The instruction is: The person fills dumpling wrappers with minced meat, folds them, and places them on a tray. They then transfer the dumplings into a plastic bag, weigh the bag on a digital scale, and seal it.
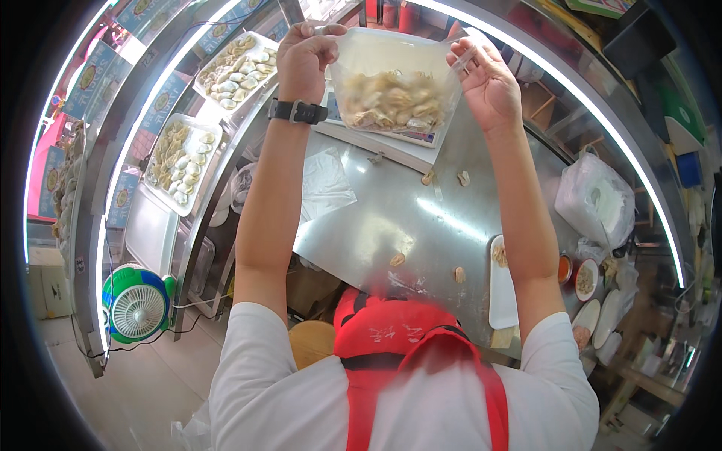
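Observation:
A clear plastic bag (389, 53) hangs between my two raised hands, with many pale dumplings (395, 101) gathered in its lower part. My left hand (309, 59) pinches the bag's upper left corner; a black watch is on that wrist. At the upper right corner, my right hand (488, 73) grips the plastic between thumb and fingers. Behind and below the bag stands a white scale (389, 141), mostly covered by it. The bag's contents look slightly blurred.
Loose dumplings (459, 274) and a flat plastic bag (327, 183) lie on the steel table (372, 225). Trays of dumplings (183, 163) line the left shelf above a green fan (138, 307). To the right are a white tray (502, 304), a bundle of plastic bags (598, 197) and bowls (585, 280).

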A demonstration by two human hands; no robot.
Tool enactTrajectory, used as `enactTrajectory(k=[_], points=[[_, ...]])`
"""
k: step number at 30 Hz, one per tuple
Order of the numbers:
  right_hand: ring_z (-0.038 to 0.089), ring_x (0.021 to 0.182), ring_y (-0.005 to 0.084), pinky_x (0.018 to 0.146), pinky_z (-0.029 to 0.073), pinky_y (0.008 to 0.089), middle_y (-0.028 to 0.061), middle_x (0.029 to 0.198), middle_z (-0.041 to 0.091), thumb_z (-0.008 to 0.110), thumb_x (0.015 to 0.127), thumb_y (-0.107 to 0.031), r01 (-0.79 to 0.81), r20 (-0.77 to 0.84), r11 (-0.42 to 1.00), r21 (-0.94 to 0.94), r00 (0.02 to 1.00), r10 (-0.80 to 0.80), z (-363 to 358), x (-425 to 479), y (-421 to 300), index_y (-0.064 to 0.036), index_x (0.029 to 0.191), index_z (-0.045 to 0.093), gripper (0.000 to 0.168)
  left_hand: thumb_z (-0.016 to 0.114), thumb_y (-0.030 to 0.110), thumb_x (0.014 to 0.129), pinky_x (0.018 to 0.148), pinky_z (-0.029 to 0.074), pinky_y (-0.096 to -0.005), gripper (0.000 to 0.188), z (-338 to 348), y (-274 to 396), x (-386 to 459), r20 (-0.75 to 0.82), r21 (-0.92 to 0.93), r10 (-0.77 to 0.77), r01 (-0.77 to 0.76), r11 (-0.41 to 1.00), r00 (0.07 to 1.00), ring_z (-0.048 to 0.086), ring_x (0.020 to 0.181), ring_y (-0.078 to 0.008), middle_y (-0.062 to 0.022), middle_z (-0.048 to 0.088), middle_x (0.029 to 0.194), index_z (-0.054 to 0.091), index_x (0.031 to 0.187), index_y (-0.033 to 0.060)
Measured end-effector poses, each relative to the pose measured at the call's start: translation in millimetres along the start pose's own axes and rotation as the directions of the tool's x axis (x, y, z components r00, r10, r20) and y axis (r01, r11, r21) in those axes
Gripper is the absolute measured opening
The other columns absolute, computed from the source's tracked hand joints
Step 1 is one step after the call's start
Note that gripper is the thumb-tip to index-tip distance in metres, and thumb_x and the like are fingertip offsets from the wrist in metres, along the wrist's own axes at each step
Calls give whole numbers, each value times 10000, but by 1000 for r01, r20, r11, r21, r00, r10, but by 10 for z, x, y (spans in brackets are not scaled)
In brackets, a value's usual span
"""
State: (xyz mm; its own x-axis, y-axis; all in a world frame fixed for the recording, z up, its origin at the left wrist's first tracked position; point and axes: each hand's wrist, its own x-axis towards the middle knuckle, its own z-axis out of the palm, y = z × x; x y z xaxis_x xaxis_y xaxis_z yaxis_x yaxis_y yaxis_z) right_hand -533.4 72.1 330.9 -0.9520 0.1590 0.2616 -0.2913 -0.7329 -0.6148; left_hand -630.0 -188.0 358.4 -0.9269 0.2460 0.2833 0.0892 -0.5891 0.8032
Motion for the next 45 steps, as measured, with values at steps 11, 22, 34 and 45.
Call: enactTrajectory(k=[11,22,34,45], points=[[597,1059,221,914,469,348,84,1120,633,586,909,-70,29,-196,970,-242,977,-78,-623,1124,358,-43,1167,564,260,572,-127,785,624,505,-298,318,-148,-805,1266,-8,157,-72,72,985,997,622,717,-241,-230,607,961,371,931,71],[616,1050,224,1010,375,392,102,1145,620,621,894,-192,-79,-169,790,-608,985,-32,-589,1007,191,-32,1174,586,324,706,-36,733,594,487,-261,536,-273,-1012,1583,-94,500,-72,109,859,993,650,694,-202,-171,654,935,415,1183,-59],[542,928,89,843,386,275,-17,929,631,652,889,-275,-81,-179,721,-688,982,-60,-434,727,62,-111,988,646,192,733,9,731,597,481,-253,660,-411,-1065,1551,-73,461,-71,96,882,995,664,722,-203,-165,663,977,403,1294,-84],[569,875,136,804,421,308,56,935,640,681,849,-336,-120,-128,67,-991,983,-132,-554,1276,623,19,1011,623,395,669,1,813,612,501,-291,407,-277,-978,1433,-18,215,-136,137,967,990,619,641,-180,-149,660,935,461,1161,-36]])
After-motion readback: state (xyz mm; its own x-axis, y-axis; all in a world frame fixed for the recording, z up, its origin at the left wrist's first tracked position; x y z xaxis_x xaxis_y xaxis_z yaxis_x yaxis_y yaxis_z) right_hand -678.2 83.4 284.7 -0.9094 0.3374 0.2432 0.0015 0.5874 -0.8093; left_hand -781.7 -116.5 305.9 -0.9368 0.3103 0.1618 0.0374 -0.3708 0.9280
